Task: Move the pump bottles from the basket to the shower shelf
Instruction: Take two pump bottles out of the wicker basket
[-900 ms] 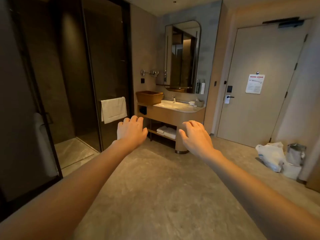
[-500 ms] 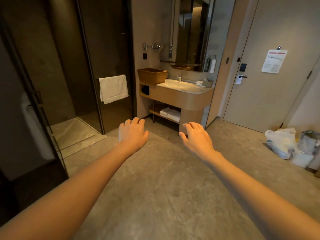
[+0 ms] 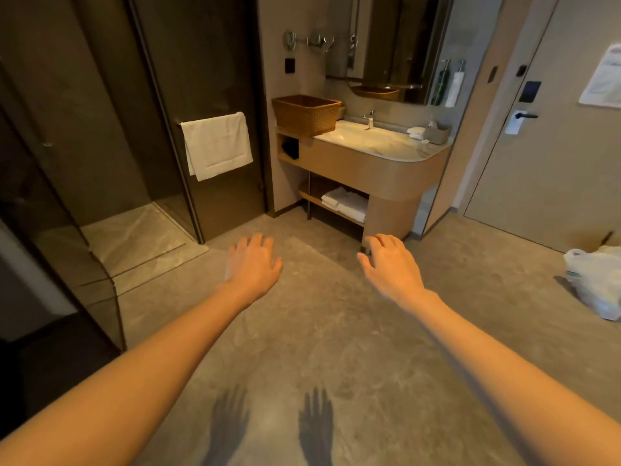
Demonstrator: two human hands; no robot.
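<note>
A brown wicker basket [image 3: 306,114] stands on the left end of the vanity counter [image 3: 369,163]; its contents are hidden from here. Two pump bottles [image 3: 450,84] hang on the wall right of the mirror. The glass-walled shower [image 3: 127,230] is at the left, and no shelf shows inside it. My left hand [image 3: 252,264] and my right hand [image 3: 391,265] are stretched out over the floor, palms down, fingers apart, holding nothing, well short of the vanity.
A white towel [image 3: 216,144] hangs on the dark glass shower door. Folded towels [image 3: 346,203] lie on the vanity's lower shelf. A white plastic bag [image 3: 594,280] sits on the floor at right, beside the room door [image 3: 554,156].
The view has tilted down and moved closer to the vanity and shower. Both hands stay outstretched and empty, now lower against the floor.
</note>
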